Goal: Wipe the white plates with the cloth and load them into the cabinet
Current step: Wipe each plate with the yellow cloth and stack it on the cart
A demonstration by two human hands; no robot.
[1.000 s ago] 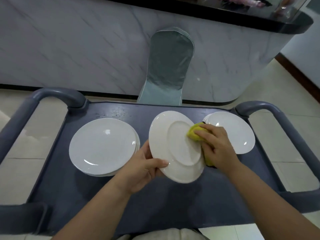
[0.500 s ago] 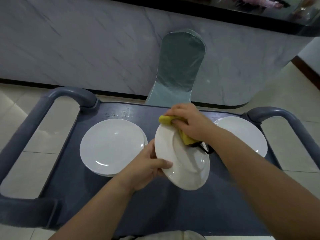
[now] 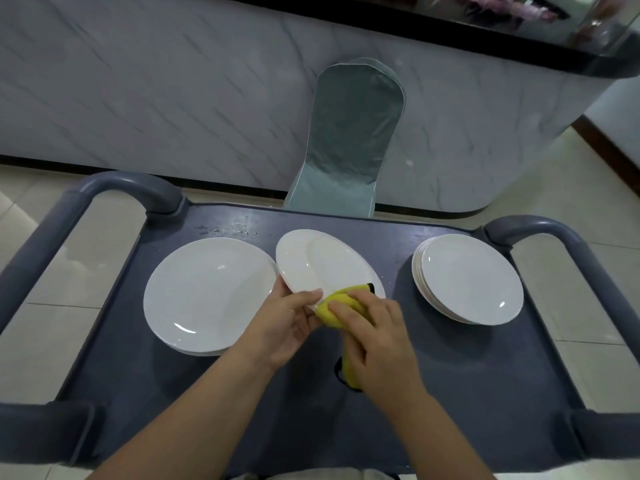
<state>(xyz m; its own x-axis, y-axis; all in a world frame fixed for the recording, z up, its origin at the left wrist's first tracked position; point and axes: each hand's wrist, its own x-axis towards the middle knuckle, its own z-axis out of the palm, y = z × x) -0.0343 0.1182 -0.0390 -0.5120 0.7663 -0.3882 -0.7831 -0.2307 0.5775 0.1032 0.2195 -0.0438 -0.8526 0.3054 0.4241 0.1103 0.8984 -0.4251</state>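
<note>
One white plate is up off the cart and tilted, underside facing up I think (looks like a foot ring), hovering between the two stacks. Left hand pinches its near-left rim, thumb on top and the other fingers tucked underneath. Right hand has its fingers curled over the yellow cloth and presses it onto the near edge, right next to that thumb. To do this bit well I'd run the cloth right round the rim and over the ring, turning the plate with the pinching hand instead of chasing it. I'd also go easy on the pressure so it doesn't slip out of that small grip. The left stack and right stack lie flat on the grey cart tray, and I can't tell which one is the wiped lot. Few water drops sit near the tray's far edge. Past the cart there's a covered chair and a marble-look counter. No cabinet in shot, so loading looks a way off.
</note>
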